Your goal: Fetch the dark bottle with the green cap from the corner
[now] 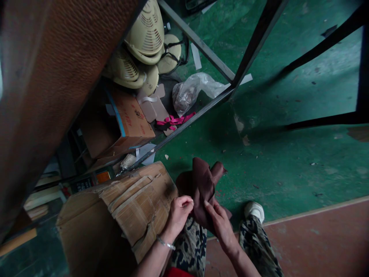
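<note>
A dark brown folded piece of cloth or thin leather (pixel 201 192) hangs in front of my knees, with a strip-like flap sticking out at its upper right. My right hand (pixel 220 221) grips it from the right, thumb lying on top and the other fingers partly hidden behind it. On the left, my left hand (pixel 181 211) is closed in a pinch close to the cloth's left edge. Whatever lies between those fingertips is too small or hidden to make out. A bracelet (pixel 165 243) circles my left wrist.
An opened cardboard box (pixel 144 192) stands close to my left arm. Beyond it, a metal table frame (pixel 201 111) crosses above the green floor. Under the table are another carton (pixel 129 119), cream-coloured plastic shells (pixel 147 30), a clear plastic bag (pixel 187 92) and pink ribbon (pixel 174 120).
</note>
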Demonstrator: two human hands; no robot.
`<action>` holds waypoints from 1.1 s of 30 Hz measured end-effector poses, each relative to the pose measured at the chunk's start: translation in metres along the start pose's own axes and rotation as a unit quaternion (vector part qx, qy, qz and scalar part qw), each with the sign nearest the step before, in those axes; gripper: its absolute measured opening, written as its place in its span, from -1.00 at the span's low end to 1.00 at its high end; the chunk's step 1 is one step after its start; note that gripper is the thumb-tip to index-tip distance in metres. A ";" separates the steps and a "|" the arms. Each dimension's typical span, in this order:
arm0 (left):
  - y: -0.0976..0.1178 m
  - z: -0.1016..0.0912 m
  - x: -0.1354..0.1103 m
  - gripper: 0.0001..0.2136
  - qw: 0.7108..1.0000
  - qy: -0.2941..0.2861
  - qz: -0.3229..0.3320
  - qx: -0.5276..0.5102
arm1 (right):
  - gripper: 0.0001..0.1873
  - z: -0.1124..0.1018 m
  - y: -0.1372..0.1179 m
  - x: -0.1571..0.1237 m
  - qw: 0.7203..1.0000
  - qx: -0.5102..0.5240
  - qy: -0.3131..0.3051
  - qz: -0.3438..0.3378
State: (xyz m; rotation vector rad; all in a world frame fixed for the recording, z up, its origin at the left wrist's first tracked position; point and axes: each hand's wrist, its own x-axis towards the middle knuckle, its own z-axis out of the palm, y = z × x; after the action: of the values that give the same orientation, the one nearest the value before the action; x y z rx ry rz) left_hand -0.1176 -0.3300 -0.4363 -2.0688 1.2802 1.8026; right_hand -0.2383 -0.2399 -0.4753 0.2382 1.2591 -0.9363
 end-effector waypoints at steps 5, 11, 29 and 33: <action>-0.004 0.002 0.004 -0.87 1.000 -0.004 0.010 0.008 | -0.69 0.002 -0.016 0.003 0.998 -0.003 -0.053 0.023; -0.012 0.008 0.004 -0.89 0.999 -0.001 -0.028 -0.034 | -0.74 -0.011 -0.005 0.008 0.996 0.003 -0.085 0.030; -0.033 -0.016 0.001 -0.93 0.898 0.118 -0.111 -0.408 | -0.67 -0.021 0.010 0.009 0.995 0.090 0.035 0.036; -0.031 -0.054 0.007 -0.85 0.856 0.152 -0.122 -0.479 | -0.59 -0.051 0.004 0.013 0.992 0.076 0.102 0.008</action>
State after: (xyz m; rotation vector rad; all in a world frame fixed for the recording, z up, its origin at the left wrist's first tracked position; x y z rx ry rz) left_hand -0.0571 -0.3452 -0.4401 -2.8832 0.0058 2.2999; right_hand -0.2713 -0.2113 -0.5055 0.4725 1.3716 -1.0152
